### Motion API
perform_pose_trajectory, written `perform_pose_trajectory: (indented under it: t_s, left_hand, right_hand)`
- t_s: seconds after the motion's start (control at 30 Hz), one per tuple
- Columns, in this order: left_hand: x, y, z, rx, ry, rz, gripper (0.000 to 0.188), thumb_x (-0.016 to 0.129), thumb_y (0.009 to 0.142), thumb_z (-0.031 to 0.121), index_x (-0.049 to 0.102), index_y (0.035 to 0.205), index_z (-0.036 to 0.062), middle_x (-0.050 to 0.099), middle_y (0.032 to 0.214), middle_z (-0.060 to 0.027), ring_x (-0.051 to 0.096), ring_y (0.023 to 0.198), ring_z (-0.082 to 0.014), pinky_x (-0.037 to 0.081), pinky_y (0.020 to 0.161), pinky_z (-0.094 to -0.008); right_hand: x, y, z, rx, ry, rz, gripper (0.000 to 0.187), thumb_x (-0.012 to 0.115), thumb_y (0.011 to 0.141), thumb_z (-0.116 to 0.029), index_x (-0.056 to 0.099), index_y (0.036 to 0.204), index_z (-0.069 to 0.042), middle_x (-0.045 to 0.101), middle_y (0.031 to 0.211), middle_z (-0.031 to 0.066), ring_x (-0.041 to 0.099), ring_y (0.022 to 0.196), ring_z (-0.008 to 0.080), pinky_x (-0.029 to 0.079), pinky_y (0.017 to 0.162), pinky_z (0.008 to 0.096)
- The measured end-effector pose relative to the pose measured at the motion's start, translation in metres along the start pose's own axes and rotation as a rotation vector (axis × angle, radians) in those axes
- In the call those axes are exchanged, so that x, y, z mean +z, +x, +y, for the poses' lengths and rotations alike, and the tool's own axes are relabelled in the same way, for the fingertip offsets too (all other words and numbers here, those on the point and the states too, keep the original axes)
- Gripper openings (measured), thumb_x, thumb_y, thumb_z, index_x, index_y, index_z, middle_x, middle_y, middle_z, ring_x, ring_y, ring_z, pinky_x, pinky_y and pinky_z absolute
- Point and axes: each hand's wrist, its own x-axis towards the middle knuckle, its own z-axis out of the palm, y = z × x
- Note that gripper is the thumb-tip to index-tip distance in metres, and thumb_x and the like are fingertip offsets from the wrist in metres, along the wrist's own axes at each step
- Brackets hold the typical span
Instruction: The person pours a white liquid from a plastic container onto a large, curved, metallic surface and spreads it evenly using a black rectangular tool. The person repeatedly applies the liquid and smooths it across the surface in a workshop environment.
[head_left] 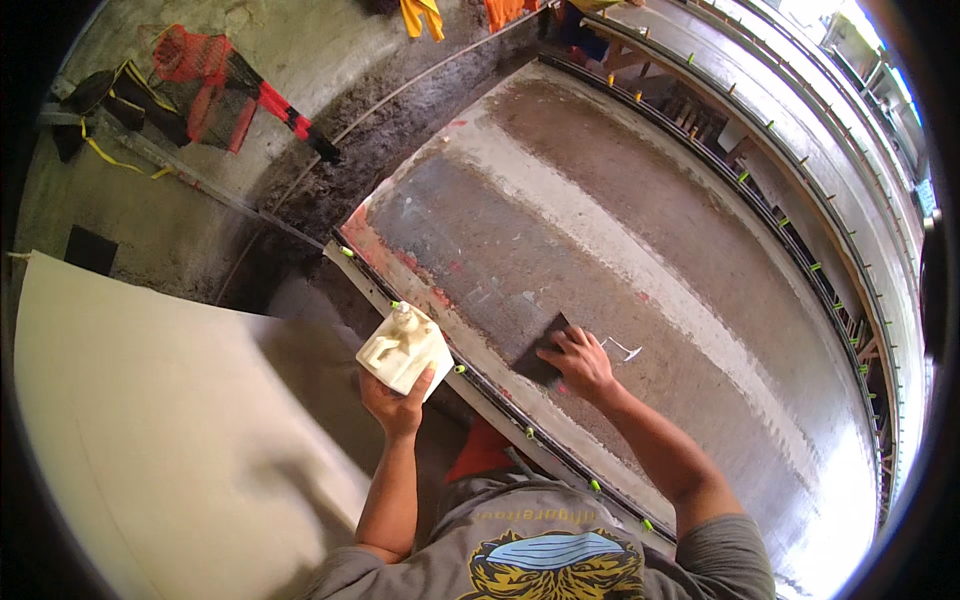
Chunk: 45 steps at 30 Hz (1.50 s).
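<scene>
My left hand (398, 402) is closed around the lower part of a cream plastic jug (410, 352) with a small capped neck, held up over the table's near edge. My right hand (582, 362) presses a dark, flat, square piece (540, 350) onto the surface of a long table (640, 210). Whether this piece is a scraper or a sheet I cannot tell. Just right of my fingers, a thin streak of white liquid (622, 350) lies on the tabletop. The tabletop is brown-grey and stained, with a pale band running along its length.
Green clips (460, 369) line the table's near rail. A large white sheet-covered surface (150, 420) stands on the left. Red netting and dark cloth (200, 90) hang at the upper left wall. Further long tables (800, 110) run on the right, and a person (590, 30) stands at the far end.
</scene>
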Motion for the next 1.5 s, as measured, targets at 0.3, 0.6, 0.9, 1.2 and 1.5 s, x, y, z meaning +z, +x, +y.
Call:
perform_pose_trajectory:
  t_s: [0.3,0.6,0.9,1.2,1.5]
  left_hand:
    - [-0.001,0.015,-0.009,0.003,0.091,-0.051,0.065,0.090,0.078,0.009,0.056,0.132,-0.0018,0.064,0.124,-0.0118,0.065,0.112,-0.0225,0.055,0.098,-0.0382]
    - [0.015,-0.015,-0.008,-0.050,-0.050,-0.108,0.063,0.091,0.078,0.009,0.057,0.130,-0.0016,0.065,0.122,-0.0116,0.066,0.110,-0.0210,0.056,0.096,-0.0380]
    - [0.055,-0.047,0.026,0.003,-0.043,-0.172,0.061,0.090,0.079,0.006,0.057,0.129,-0.0013,0.064,0.124,-0.0121,0.066,0.112,-0.0212,0.056,0.097,-0.0379]
    - [0.049,-0.058,0.041,-0.007,-0.053,-0.166,0.063,0.088,0.079,0.003,0.055,0.132,-0.0009,0.065,0.124,-0.0130,0.066,0.112,-0.0215,0.056,0.097,-0.0383]
    - [0.041,-0.007,0.016,-0.027,-0.060,-0.166,0.063,0.089,0.078,0.005,0.055,0.130,-0.0014,0.065,0.124,-0.0131,0.066,0.111,-0.0219,0.055,0.097,-0.0394]
  right_hand:
    - [0.042,0.148,-0.038,0.134,-0.075,0.068,0.050,0.063,0.093,-0.017,0.063,0.141,-0.027,0.059,0.132,0.0037,0.051,0.129,0.0252,0.050,0.097,0.0382]
    - [0.000,-0.137,0.002,0.091,-0.118,-0.098,0.062,0.071,0.082,-0.018,0.063,0.142,-0.034,0.056,0.139,0.0031,0.049,0.134,0.0267,0.047,0.106,0.0408]
    - [-0.021,-0.096,0.029,0.123,-0.060,0.214,0.052,0.065,0.085,-0.012,0.071,0.133,-0.029,0.059,0.133,0.0052,0.051,0.129,0.0272,0.047,0.108,0.0394]
    - [-0.016,-0.216,0.027,0.224,-0.076,0.151,0.050,0.069,0.083,-0.012,0.072,0.130,-0.029,0.062,0.119,0.0028,0.056,0.118,0.0268,0.052,0.096,0.0387]
    - [0.005,-0.117,0.034,0.916,-0.443,0.175,0.050,0.069,0.085,-0.015,0.065,0.134,-0.005,0.067,0.099,0.0060,0.069,0.087,0.0220,0.060,0.060,0.0322]
